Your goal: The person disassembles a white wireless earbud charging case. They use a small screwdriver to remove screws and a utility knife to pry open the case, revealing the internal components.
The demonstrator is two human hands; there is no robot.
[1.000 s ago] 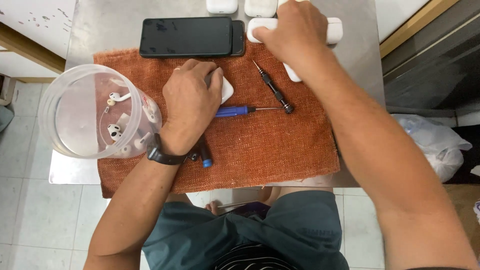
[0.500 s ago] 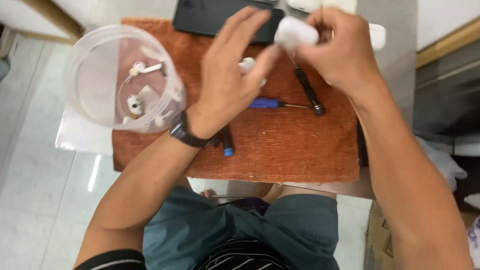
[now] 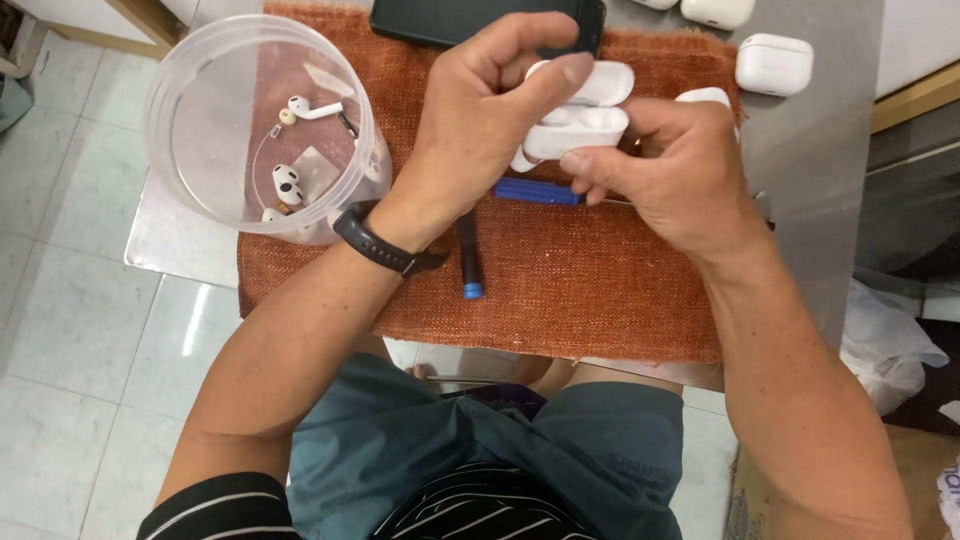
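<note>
At the far left your clear tub (image 3: 200, 190) sits half on the counter (image 3: 810, 180), half on the rust mat (image 3: 590, 290), its rim hanging out past the counter's left edge over the tiled floor (image 3: 70, 330). It keeps the loose earbuds (image 3: 290, 185) and small parts from rolling off, but it is the thing most easily knocked from that side.

Your left hand (image 3: 480, 130), with a dark wristband (image 3: 375, 240), is raised over the middle of the mat. Its thumb and forefinger are pinched on the open lid of the white case (image 3: 580, 115), apparently to keep the lid tipped back. A black tool (image 3: 468, 255) with a blue tip lies just beneath that wrist, pointing towards you, and a blue screwdriver (image 3: 535, 192) lies crosswise under both hands.

Your right hand (image 3: 670, 175) cups the case body from the right and near side, fingers closed round it, so the case hangs above the mat and both hands are clamped on it.

A dark phone (image 3: 430, 20) lies along the far edge of the mat. More white cases (image 3: 773, 63) stand at the far right on bare counter, well apart from your hands. The near strip of mat is open; the counter's right edge drops off just past your right forearm.
</note>
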